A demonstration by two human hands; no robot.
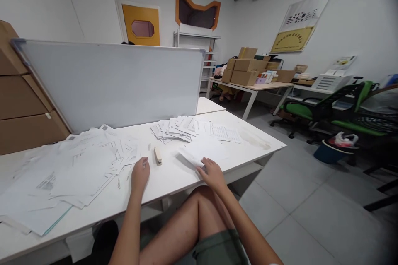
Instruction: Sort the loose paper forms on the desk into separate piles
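Note:
My right hand grips the near edge of a white paper sheet, thumb below and fingers on top. The sheet's left side curls up off the table. My left hand rests on the tabletop with its fingers curled in; whatever may be inside them is hidden. Just right of that hand lies a cream stapler, touched by neither hand. A wide, messy heap of printed papers spreads out to the left. Behind the held sheet is a smaller stack of papers, with a printed sheet beside it.
A whiteboard stands along the back of the white table. Cardboard boxes are stacked at the left. Beyond, another table holds more boxes. Green chairs and a blue bin stand on the right.

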